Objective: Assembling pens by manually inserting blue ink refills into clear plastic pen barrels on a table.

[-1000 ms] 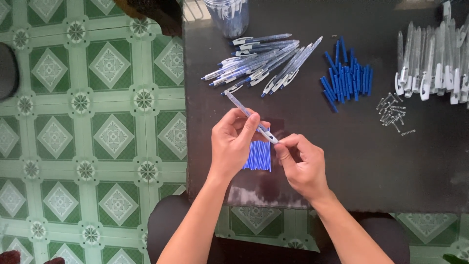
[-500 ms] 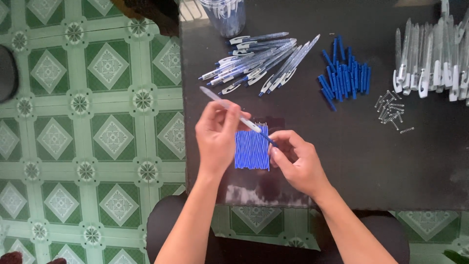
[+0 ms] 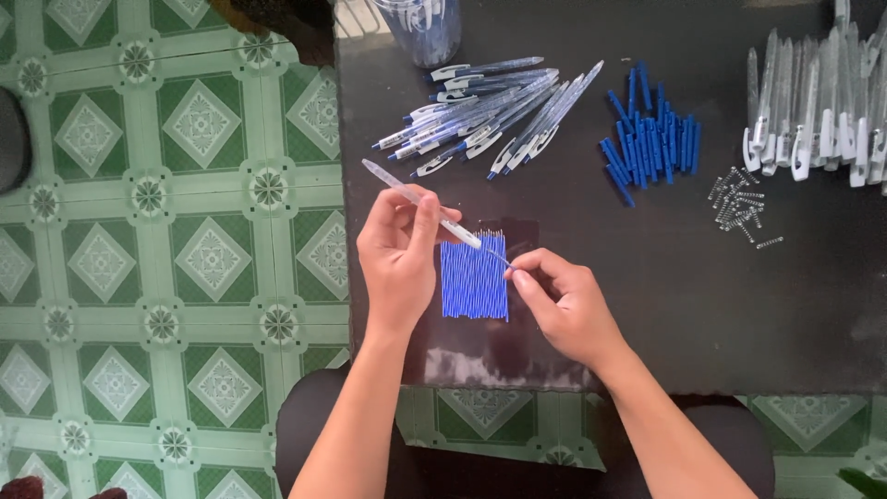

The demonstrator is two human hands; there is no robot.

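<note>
My left hand [image 3: 397, 254] grips a clear pen barrel [image 3: 416, 199] that points up and to the left. My right hand [image 3: 564, 300] pinches the end of a thin blue refill [image 3: 494, 252] whose other end is in the barrel's opening. Below and between both hands lies a neat row of blue refills [image 3: 474, 277] on the dark table [image 3: 647, 305].
A heap of assembled clear-and-blue pens [image 3: 490, 115] lies further back, with a pile of blue caps [image 3: 651, 143] to its right. Small metal springs [image 3: 744, 208] and a row of clear barrels with white clips [image 3: 818, 115] sit at the right. A clear cup [image 3: 425, 28] stands at the back. Green patterned floor tiles [image 3: 166, 249] lie to the left.
My hands have drifted left, uncovering the row of refills. The barrel has tilted to point further left, and the refill has gone into its opening.
</note>
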